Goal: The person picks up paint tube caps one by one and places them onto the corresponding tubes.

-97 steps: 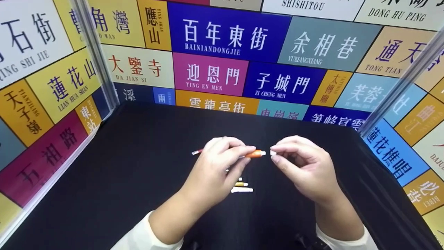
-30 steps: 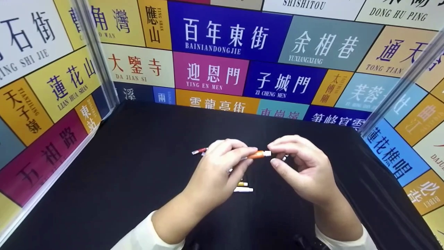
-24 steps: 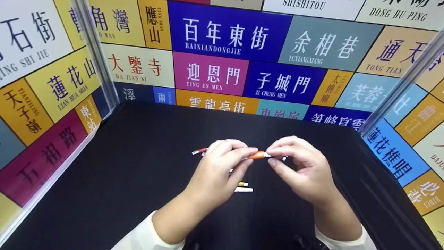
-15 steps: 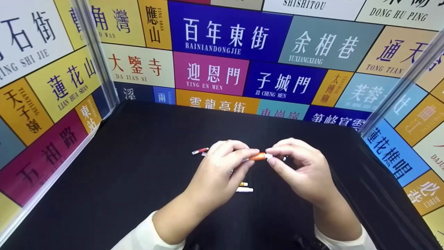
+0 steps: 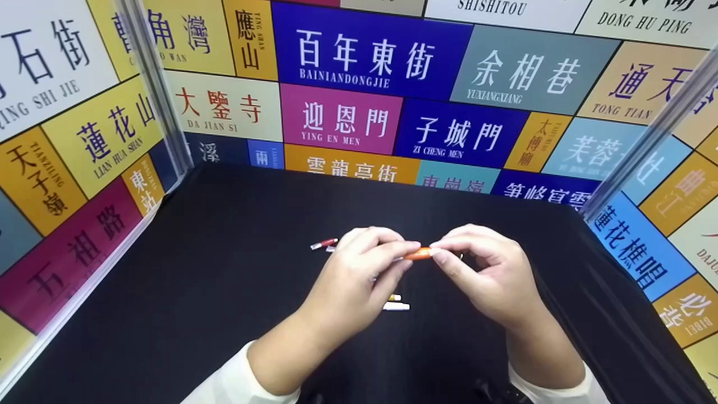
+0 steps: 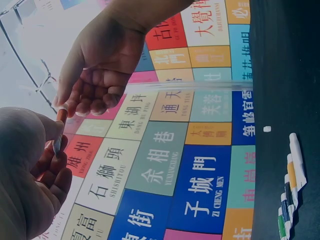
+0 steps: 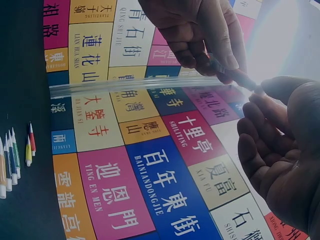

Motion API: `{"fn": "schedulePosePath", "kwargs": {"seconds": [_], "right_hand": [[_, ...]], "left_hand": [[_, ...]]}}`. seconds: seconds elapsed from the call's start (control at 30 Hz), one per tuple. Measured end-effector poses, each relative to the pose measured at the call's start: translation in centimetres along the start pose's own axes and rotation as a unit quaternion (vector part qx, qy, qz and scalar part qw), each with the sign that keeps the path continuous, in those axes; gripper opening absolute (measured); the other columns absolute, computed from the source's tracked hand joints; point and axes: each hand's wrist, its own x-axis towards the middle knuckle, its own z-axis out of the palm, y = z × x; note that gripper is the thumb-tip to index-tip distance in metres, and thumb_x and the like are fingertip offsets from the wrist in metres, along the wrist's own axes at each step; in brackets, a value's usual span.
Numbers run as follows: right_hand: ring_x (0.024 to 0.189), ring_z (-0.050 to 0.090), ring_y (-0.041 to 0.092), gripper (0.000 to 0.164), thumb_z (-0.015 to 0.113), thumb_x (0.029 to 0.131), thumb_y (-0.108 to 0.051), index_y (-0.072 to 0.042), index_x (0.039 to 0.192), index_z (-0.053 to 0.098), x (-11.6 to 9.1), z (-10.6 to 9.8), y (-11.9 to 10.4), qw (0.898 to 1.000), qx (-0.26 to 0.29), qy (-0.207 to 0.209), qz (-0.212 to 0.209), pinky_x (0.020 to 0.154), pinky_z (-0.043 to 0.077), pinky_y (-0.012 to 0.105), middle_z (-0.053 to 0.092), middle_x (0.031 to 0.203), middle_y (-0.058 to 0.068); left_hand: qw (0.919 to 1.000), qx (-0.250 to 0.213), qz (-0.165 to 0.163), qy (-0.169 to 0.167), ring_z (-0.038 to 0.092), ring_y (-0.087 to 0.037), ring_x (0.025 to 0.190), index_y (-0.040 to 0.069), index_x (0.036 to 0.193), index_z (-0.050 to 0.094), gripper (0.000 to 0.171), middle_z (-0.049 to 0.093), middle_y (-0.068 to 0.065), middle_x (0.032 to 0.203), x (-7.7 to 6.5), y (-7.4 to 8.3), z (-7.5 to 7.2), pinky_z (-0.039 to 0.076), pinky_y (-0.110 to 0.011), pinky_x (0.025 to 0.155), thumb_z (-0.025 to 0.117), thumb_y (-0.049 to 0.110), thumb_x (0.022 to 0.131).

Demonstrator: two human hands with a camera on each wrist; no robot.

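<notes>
My left hand (image 5: 359, 275) pinches a small orange paint tube (image 5: 418, 254) between thumb and fingers, held above the black table. From the other side, my right hand (image 5: 493, 275) has its thumb and index finger closed on the tube's white end, which they mostly cover. The left wrist view also shows the orange tube (image 6: 61, 120) between both hands. A small white piece, like a cap (image 6: 267, 129), lies on the table below. The right wrist view is backlit, so detail at the fingertips is lost.
More tubes lie on the black cloth: a white one (image 5: 397, 307), a yellow-orange one (image 6: 291, 171), a dark blue one (image 6: 286, 199) and a green one (image 6: 281, 226). Farther left are a red tube (image 7: 32, 137) and a yellow tube (image 7: 28, 154). Sign-printed panels (image 5: 342, 118) surround the table.
Earlier the right hand held a white cap apart from the tube; a white piece then showed on the table beneath. The right fingers have since come in and pinched the tube's white end.
</notes>
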Motion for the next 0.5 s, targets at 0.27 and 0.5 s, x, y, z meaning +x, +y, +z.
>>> {"fn": "schedulePosePath", "kwargs": {"seconds": [0.27,0.5], "right_hand": [[0.089,0.069,0.019,0.042,0.078,0.073,0.025,0.008,0.112,0.076,0.08,-0.29,-0.16,0.994,0.103,-0.001,-0.040,0.081,0.060,0.022,0.075,0.103,0.017],[0.089,0.067,0.020,0.043,0.081,0.069,0.024,0.004,0.107,0.079,0.23,-0.45,-0.24,0.995,0.061,-0.003,-0.083,0.079,0.057,0.022,0.076,0.102,0.015]], "left_hand": [[0.9998,-0.001,-0.019,-0.011,0.066,-0.017,0.110,0.019,0.123,0.080,0.022,0.075,0.003,0.113,0.02,0.04,0.11,0.052,-0.032,0.100,0.073,0.023,0.103],[0.9996,-0.002,-0.023,-0.013,0.066,-0.017,0.111,0.019,0.122,0.080,0.021,0.075,0.004,0.113,0.17,0.06,0.02,0.052,-0.033,0.102,0.072,0.025,0.104]]}}
